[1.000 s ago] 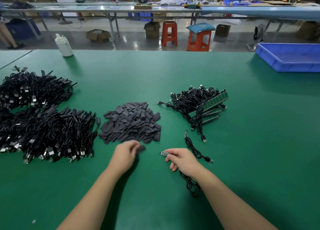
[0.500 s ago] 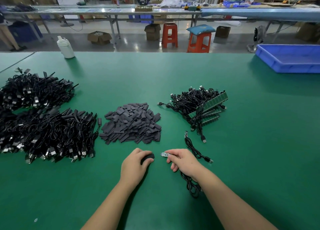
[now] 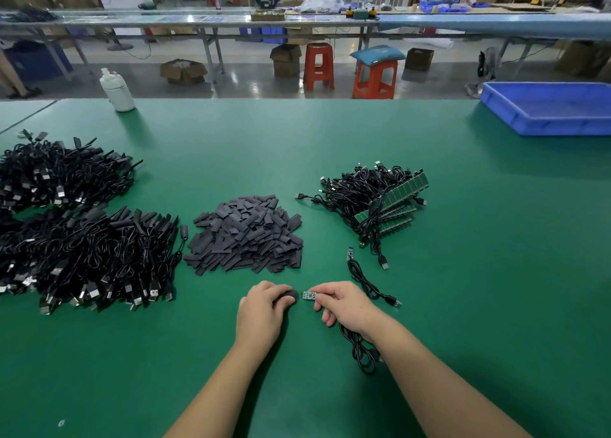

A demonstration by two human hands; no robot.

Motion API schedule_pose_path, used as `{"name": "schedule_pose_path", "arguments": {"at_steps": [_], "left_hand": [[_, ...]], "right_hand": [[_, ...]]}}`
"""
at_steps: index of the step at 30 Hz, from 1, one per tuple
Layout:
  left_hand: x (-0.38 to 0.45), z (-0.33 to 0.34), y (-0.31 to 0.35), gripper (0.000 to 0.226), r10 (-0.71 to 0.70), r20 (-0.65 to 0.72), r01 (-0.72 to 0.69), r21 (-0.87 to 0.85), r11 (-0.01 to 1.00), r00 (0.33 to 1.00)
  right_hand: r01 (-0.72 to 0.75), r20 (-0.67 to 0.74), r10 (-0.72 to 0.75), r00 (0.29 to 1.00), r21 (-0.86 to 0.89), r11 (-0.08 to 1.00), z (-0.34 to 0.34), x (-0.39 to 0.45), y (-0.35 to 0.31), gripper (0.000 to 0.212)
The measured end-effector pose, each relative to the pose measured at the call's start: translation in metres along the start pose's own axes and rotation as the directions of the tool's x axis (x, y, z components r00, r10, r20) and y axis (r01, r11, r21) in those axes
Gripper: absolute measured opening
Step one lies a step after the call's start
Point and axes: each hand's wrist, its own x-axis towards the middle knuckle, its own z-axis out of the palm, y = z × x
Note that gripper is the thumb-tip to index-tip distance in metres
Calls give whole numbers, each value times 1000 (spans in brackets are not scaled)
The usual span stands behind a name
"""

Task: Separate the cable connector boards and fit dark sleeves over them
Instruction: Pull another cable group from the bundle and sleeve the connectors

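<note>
- Low in the centre of the frame, the left hand [image 3: 263, 308] curls its fingers round a short dark tube-like sleeve [image 3: 288, 296], whose open end faces right.
- Just to its right, the right hand [image 3: 344, 302] pinches a small green connector board [image 3: 309, 295] on a thin black cable [image 3: 358, 350] that trails down under the wrist.
- The board's long axis runs left to right, its free tip pointing at the sleeve's mouth; the two are near, not yet touching, and roughly level, so the coming push looks like a short sideways slide.
- Further up the green bench [image 3: 463, 272], a second loose black cable with a bare board [image 3: 363, 277] lies right of centre.
- Beyond, a heap of flat dark sleeves [image 3: 246, 236] sits mid-frame, and a bundle of cables on joined green boards [image 3: 380, 199] to its right.
</note>
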Motion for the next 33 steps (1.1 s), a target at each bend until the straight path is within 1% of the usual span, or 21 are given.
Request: {"name": "schedule_pose_path", "arguments": {"at_steps": [3,9,15,23,26,33], "left_hand": [[-4,4,4,13,49,-14,-50,-69,996,999],[-4,4,3,13,24,-53,-33,-181,983,998],[-6,1,1,15,39,-35,-46,-217,975,999],[-8,1,3,18,86,-60,-94,-150,984,994],[-9,1,4,18,140,-51,-145,-118,982,989],[-13,5,5,19,239,-96,-242,-11,970,966]], "right_hand": [[2,-12,-2,1000,12,1000,1,1,1,23],[14,-39,-13,999,14,1000,1,2,1,27],[6,-12,-6,1000,-7,1000,1,2,1,22],[-12,22,12,1000,-1,1000,0,1,0,22],[-19,27,19,999,-6,1000,-1,2,1,22],[-25,38,25,999,6,1000,-1,1,0,22]]}}
